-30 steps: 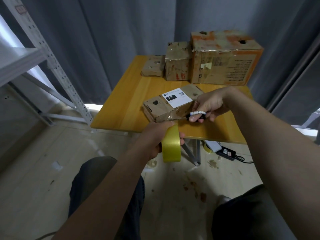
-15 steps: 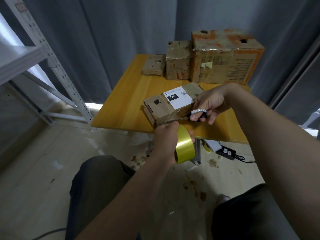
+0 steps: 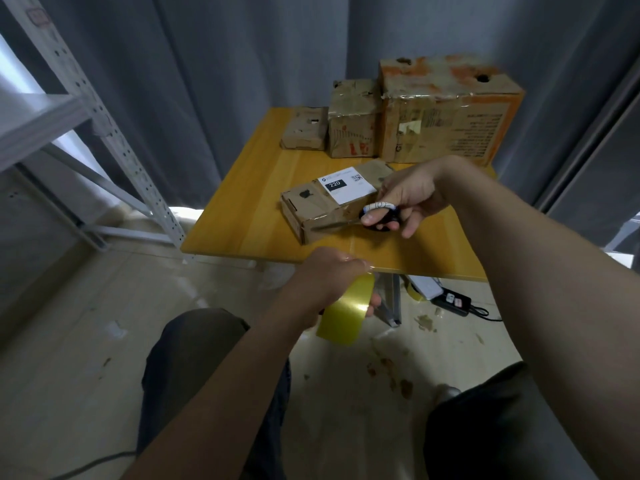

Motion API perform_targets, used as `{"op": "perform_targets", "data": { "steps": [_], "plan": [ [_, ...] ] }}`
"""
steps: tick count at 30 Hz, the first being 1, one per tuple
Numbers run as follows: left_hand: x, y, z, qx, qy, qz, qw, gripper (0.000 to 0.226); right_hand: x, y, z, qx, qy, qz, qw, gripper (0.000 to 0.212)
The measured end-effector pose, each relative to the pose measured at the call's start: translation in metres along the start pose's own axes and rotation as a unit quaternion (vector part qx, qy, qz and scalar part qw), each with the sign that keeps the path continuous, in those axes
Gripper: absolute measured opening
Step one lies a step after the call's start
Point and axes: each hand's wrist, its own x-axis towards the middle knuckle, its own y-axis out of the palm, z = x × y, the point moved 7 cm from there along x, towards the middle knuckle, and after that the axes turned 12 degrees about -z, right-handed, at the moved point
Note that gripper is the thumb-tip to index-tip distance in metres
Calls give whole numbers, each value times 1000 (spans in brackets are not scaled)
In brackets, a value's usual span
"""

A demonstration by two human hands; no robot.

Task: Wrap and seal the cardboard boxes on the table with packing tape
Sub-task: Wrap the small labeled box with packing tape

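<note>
– While I hold this view, where would you put us on the job?

– Near the end of one box, I'd judge. The box lies near the front edge of the desk, and its near face shines as if tape is already laid over it. My left hand is curled round the tape, holding the roll below the desk's front edge. My right hand has its thumb through a handle of the scissors, fingers curled under, with the blades lying along the box's near face.

– Is the strip cut?

– I cannot tell. There is a sheen between box and roll, but no clear strip. My guess is that the cut is the step in hand, then pressing the end down.

– And the others?

– At the back of the desk, in a row and touching, stand a small box, a middle box and a big box. All look worn and glossy in patches, so likely taped, though I can't say whether they are finished.

– Any writing?

– A white label on the near box reads "220" on a black patch, with a square code beside it. The big box has printed lines on its side, too small to read; the middle one has red marks I can't make out
</note>
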Motion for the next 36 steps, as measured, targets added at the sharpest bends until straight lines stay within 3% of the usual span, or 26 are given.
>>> {"op": "perform_targets", "data": {
  "steps": [5,13,18,21,27,33,36],
  "plan": [
    [-3,10,12,-23,-31,48,998,16,-5,3,-4,-62,30,-3,998,37],
    [6,-2,27,-27,-63,25,997,15,-8,16,-12,-57,40,9,998,23],
    [11,-11,35,-31,-64,21,997,17,-12,20,-9,-58,33,22,997,48],
    [11,-11,37,-35,-62,23,997,16,-17,21,-5,-115,24,12,993,60],
    [17,-18,41,-56,-88,-8,995,20,-17,20,-7,-217,8,-38,975,58],
    [25,-43,44,-86,-108,-57,989,31,-6,25,-10,-284,13,-49,957,81],
    [27,-61,30,-65,-76,-100,990,38,-1,24,-14,-276,13,-49,960,69]
  ]
}}
